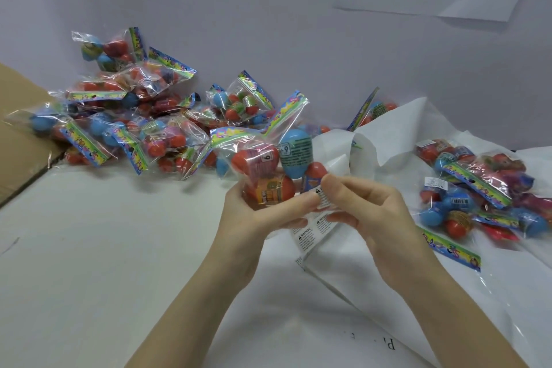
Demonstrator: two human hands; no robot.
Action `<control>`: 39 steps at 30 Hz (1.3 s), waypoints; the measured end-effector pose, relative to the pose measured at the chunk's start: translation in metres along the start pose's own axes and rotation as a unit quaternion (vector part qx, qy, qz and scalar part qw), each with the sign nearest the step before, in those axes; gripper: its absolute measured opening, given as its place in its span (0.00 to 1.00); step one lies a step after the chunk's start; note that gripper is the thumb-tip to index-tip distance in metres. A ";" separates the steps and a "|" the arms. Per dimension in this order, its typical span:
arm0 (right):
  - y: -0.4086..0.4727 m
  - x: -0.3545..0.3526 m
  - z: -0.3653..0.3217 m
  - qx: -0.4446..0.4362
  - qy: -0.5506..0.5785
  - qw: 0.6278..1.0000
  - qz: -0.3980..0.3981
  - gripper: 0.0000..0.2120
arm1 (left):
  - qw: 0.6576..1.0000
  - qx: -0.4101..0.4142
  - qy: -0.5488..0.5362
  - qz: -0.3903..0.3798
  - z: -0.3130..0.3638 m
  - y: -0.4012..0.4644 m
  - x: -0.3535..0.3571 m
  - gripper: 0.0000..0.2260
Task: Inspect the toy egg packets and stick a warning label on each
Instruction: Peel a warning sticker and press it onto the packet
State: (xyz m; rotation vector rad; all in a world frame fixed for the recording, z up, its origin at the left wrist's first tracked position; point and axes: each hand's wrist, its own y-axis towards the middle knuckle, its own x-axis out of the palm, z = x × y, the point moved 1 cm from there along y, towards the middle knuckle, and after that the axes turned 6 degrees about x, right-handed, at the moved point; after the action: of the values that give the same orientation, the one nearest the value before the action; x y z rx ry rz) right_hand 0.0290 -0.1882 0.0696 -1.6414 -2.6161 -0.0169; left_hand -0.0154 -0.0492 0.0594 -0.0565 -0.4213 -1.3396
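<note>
The left hand (pixel 263 212) grips a clear plastic packet of red and blue toy eggs (pixel 268 170) steady, so the right hand (pixel 367 212) can pinch a small white warning label (pixel 324 199) onto it.

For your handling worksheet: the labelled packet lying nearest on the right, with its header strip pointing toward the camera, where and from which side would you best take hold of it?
Probably by the flat header strip of that packet, coming from the near side. The strip sticks out flat and uncovered toward the person, while the egg-filled body is lumpy, slippery film.
</note>
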 end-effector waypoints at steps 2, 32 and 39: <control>0.000 0.000 0.002 0.043 0.038 0.997 -0.048 0.15 | 1.000 -0.004 -0.001 -0.009 0.000 0.001 0.000 0.15; 0.021 -0.038 -0.003 0.053 0.261 0.958 0.109 0.11 | 0.953 0.139 0.132 0.232 -0.009 0.012 -0.020 0.07; 0.010 -0.022 0.011 -0.166 -0.371 0.889 0.211 0.25 | 0.832 0.021 0.466 0.299 0.006 0.043 -0.081 0.17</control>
State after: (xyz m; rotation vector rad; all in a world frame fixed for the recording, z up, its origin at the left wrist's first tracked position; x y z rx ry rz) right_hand 0.0471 -0.2030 0.0578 -2.7813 -2.7472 0.2423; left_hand 0.0108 0.0381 0.0468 0.4621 0.3903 -0.6024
